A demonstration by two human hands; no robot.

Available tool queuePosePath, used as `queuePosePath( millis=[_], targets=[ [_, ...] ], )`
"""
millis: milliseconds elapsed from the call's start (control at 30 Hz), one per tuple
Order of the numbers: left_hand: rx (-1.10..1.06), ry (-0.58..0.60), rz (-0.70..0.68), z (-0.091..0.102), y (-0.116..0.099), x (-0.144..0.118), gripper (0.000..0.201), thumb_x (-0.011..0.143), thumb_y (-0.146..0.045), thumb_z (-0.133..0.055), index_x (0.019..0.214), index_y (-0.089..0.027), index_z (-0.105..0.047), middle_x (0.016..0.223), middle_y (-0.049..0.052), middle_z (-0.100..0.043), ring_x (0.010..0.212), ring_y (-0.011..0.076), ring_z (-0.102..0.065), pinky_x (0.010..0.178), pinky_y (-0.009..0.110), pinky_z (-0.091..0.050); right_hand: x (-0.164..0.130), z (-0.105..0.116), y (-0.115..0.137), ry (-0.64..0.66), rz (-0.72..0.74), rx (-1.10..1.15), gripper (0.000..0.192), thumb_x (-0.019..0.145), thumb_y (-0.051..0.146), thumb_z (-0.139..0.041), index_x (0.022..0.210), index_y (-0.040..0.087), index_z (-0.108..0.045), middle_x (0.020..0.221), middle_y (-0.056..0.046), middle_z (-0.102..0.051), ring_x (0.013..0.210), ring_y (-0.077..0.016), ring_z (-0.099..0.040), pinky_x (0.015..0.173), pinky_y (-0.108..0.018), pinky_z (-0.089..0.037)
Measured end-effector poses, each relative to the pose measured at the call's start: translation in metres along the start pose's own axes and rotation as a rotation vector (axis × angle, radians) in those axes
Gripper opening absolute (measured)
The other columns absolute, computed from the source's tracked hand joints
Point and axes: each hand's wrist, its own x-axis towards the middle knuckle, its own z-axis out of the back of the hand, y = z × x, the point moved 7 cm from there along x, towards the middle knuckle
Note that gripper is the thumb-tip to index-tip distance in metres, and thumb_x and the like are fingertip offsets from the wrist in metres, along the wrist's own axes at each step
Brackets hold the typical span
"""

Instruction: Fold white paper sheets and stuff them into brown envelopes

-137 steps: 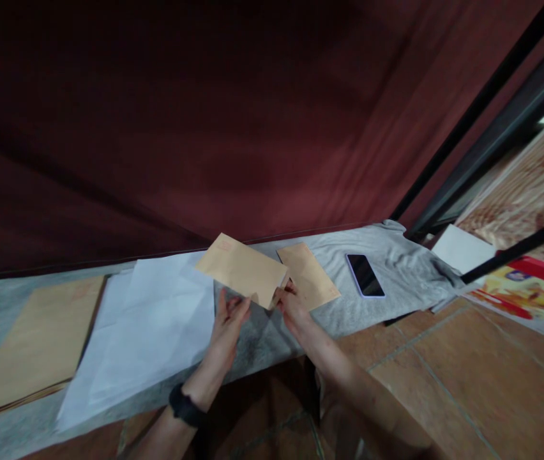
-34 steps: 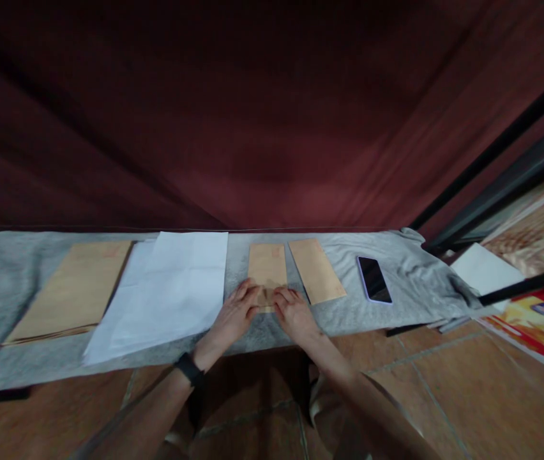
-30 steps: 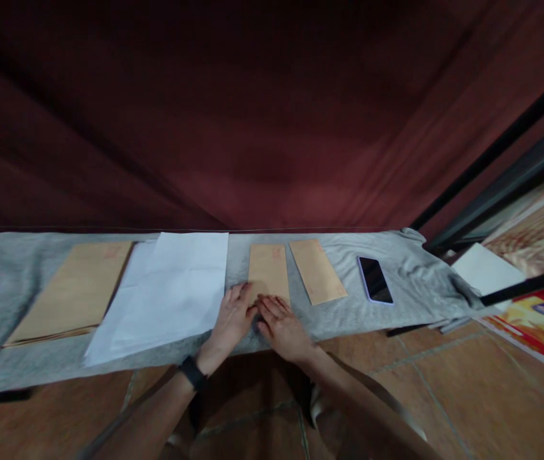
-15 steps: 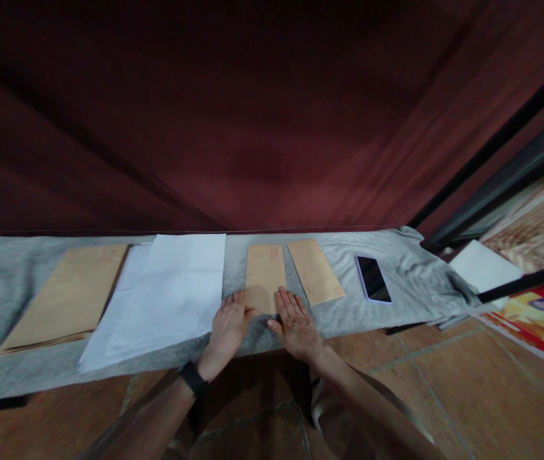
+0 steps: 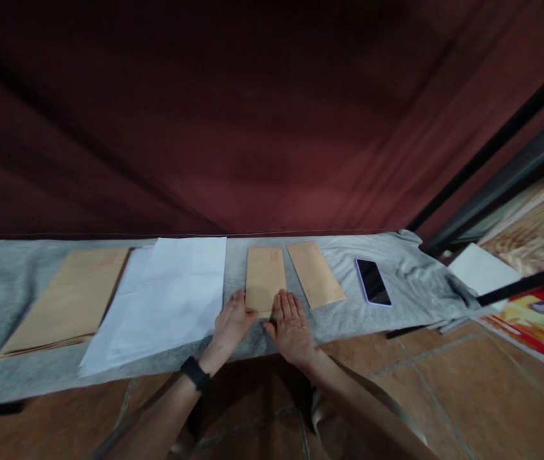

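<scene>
A brown paper envelope [image 5: 265,276] with faint red print near its far right corner lies flat on the grey cloth in front of me. My left hand [image 5: 231,324] holds its near left corner, fingers along the left side and thumb across the near edge. Against its near right corner, my right hand [image 5: 294,327] rests palm down, fingers stretched out and thumb apart. A second brown envelope [image 5: 316,273] lies slightly turned just right of it.
Left of my hands are overlapping white paper sheets [image 5: 171,291] and a stack of larger brown envelopes [image 5: 68,297]. A phone [image 5: 373,282] lies to the right on the grey cloth [image 5: 415,275]. A red curtain [image 5: 262,128] hangs behind; black bars [image 5: 492,144] and a printed box [image 5: 540,319] are far right.
My right hand has shifted slightly left and its fingers lie straighter along the envelope's near right corner. My left hand stays at the left corner. The view has tilted slightly.
</scene>
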Motion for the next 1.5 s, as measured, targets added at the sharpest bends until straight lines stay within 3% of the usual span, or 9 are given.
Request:
queuePosePath(
  millis=[133, 333, 533, 667, 833, 967, 1233, 1400, 1500],
  targets=[
    [-0.519, 0.072, 0.078, -0.005, 0.005, 0.009, 0.043, 0.073, -0.016, -0.068, 0.113, -0.017, -0.054, 0.08, 0.002, -0.07, 0.076, 0.0214, -0.068, 0.068, 0.03, -0.047, 0.007, 0.006, 0.0, 0.022, -0.017, 0.033, 0.072, 0.097, 0.052, -0.052, 0.146, 0.0, -0.047, 0.149, -0.027, -0.048, 0.14, -0.0368, -0.045, 0.12, -0.053, -0.03],
    [-1.217, 0.178, -0.124, 0.014, -0.035, -0.005, 0.047, 0.075, -0.038, -0.074, 0.115, -0.019, -0.058, 0.083, 0.0, -0.069, 0.073, 0.0154, -0.064, 0.065, 0.026, -0.048, 0.032, 0.022, -0.024, 0.027, -0.238, 0.55, 0.05, 0.101, 0.024, -0.037, 0.147, 0.01, -0.048, 0.145, -0.019, -0.057, 0.127, -0.0286, -0.059, 0.109, -0.045, -0.044],
    [-1.237, 0.149, 0.099, 0.004, -0.017, -0.005, 0.055, 0.073, -0.053, -0.079, 0.11, -0.017, -0.062, 0.095, 0.008, -0.07, 0.088, 0.0196, -0.069, 0.074, 0.03, -0.055, 0.04, 0.003, -0.038, -0.14, -0.677, 1.671, 0.051, 0.097, 0.058, -0.043, 0.12, 0.019, -0.065, 0.115, -0.01, -0.074, 0.109, -0.0261, -0.068, 0.098, -0.044, -0.053],
    [-1.304, 0.314, 0.201, -0.025, -0.017, -0.011, 0.051, 0.065, -0.042, -0.086, 0.102, -0.018, -0.06, 0.093, 0.007, -0.072, 0.078, 0.0173, -0.069, 0.071, 0.03, -0.055, 0.034, -0.012, -0.01, -0.035, -0.716, 1.916, 0.047, 0.088, 0.062, -0.057, 0.106, 0.02, -0.068, 0.105, -0.009, -0.075, 0.105, -0.0262, -0.068, 0.097, -0.044, -0.052],
    [-1.194, 0.228, 0.195, -0.029, -0.009, -0.007, 0.046, 0.062, -0.028, -0.082, 0.099, -0.019, -0.055, 0.066, -0.005, -0.065, 0.052, 0.0092, -0.058, 0.051, 0.02, -0.043, 0.023, -0.027, -0.016, 0.023, -0.803, 1.822, 0.04, 0.08, 0.051, -0.065, 0.102, 0.019, -0.068, 0.101, -0.009, -0.074, 0.102, -0.0259, -0.069, 0.094, -0.041, -0.054],
    [-1.005, 0.206, 0.183, -0.026, 0.004, -0.001, 0.048, 0.064, -0.025, -0.074, 0.106, -0.019, -0.051, 0.054, -0.008, -0.059, 0.043, 0.011, -0.053, 0.043, 0.02, -0.035, 0.017, -0.03, -0.059, -0.141, -0.884, 1.508, 0.056, 0.081, 0.046, -0.057, 0.131, 0.021, -0.057, 0.138, -0.011, -0.061, 0.13, -0.0268, -0.055, 0.108, -0.047, -0.045],
    [-0.724, 0.272, 0.087, -0.026, 0.005, 0.002, 0.05, 0.075, -0.019, -0.062, 0.123, -0.018, -0.046, 0.052, -0.01, -0.054, 0.04, 0.0133, -0.05, 0.042, 0.023, -0.036, 0.017, -0.008, -0.014, 0.101, -0.117, 0.445, 0.053, 0.103, 0.039, -0.039, 0.154, 0.022, -0.04, 0.162, -0.01, -0.035, 0.151, -0.0253, -0.03, 0.123, -0.05, -0.023],
    [-0.178, 0.0, 0.011, 0.003, 0.008, 0.012, 0.025, 0.088, -0.023, -0.054, 0.112, -0.02, -0.06, 0.076, 0.003, -0.068, 0.071, 0.0221, -0.068, 0.068, 0.032, -0.051, 0.013, -0.009, -0.001, 0.143, -0.06, 0.291, 0.056, 0.105, 0.045, -0.039, 0.155, 0.019, -0.038, 0.161, -0.012, -0.035, 0.149, -0.0271, -0.033, 0.122, -0.049, -0.024],
    [-0.15, -0.166, -0.245, 0.012, -0.017, 0.021, 0.028, 0.094, -0.025, -0.044, 0.112, -0.021, -0.066, 0.114, 0.012, -0.07, 0.109, 0.0256, -0.066, 0.098, 0.038, -0.048, 0.014, -0.008, -0.002, 0.143, -0.068, 0.313, 0.056, 0.104, 0.043, -0.042, 0.155, 0.018, -0.039, 0.161, -0.013, -0.034, 0.15, -0.0283, -0.033, 0.122, -0.05, -0.024]
  ],
)
